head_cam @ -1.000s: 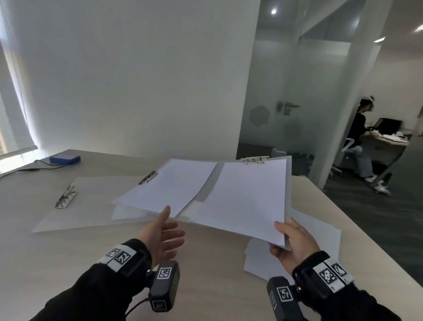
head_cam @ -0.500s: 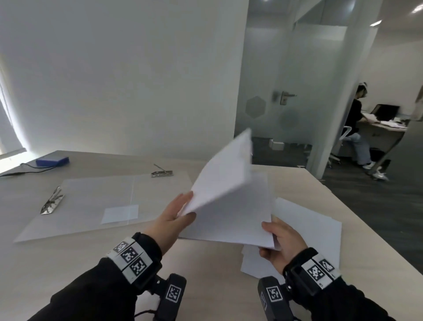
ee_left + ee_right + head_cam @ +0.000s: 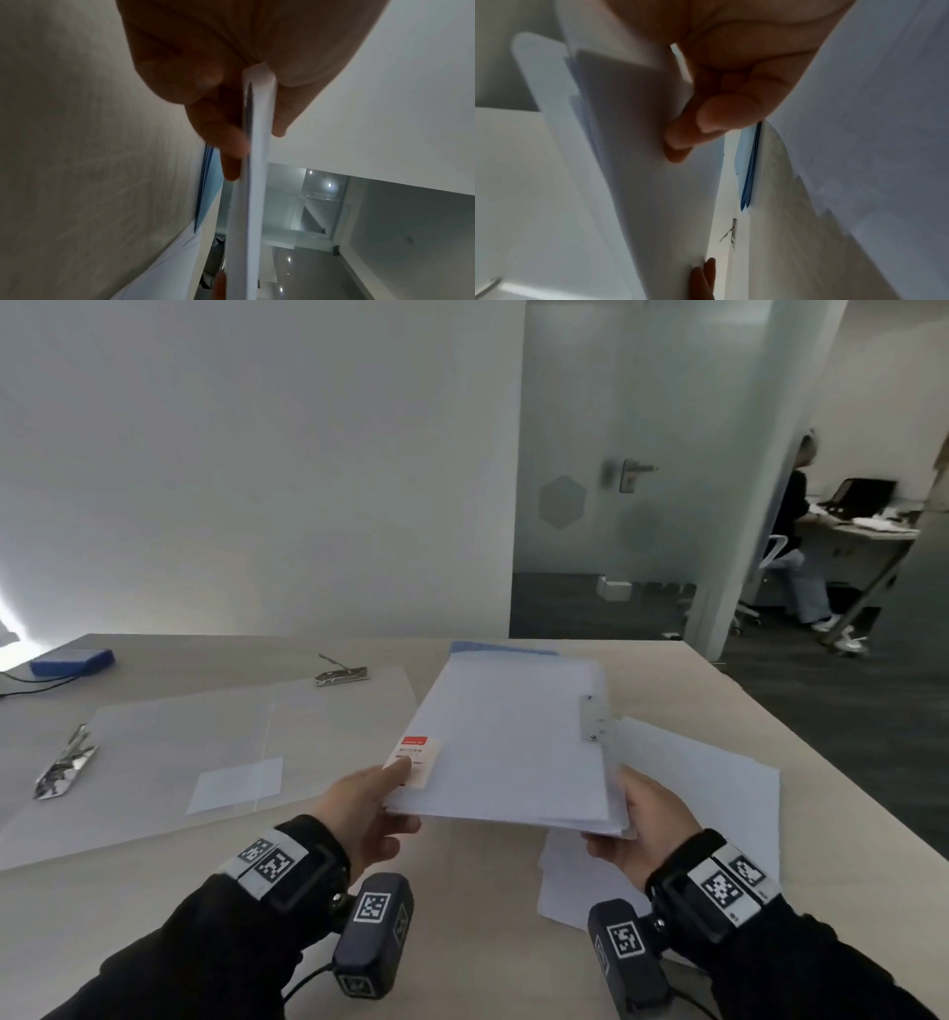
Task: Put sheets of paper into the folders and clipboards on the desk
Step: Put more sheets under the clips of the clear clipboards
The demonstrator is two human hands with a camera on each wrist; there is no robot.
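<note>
A closed translucent white folder (image 3: 508, 747) with paper inside hangs just above the desk, nearly level. My left hand (image 3: 395, 793) pinches its near left corner, thumb on top beside a red-and-white label (image 3: 417, 755), fingers (image 3: 231, 154) underneath. At the near right corner my right hand (image 3: 616, 814) grips it, with curled fingers (image 3: 706, 121) under the folder's underside (image 3: 654, 192). A metal clip plate (image 3: 590, 719) shows on its right edge. Loose white sheets (image 3: 698, 788) lie stacked on the desk below and to the right.
An open clear folder (image 3: 205, 747) lies flat on the left of the desk, with metal clips (image 3: 341, 672) at its far edge and left edge (image 3: 64, 765). A blue folder (image 3: 503, 648) lies beyond the held one. A blue box (image 3: 72, 660) sits far left. The desk's right edge (image 3: 801, 742) is close.
The folder was open with sheets on both halves. My left hand swung the left half over onto the right, and now both hands hold it closed.
</note>
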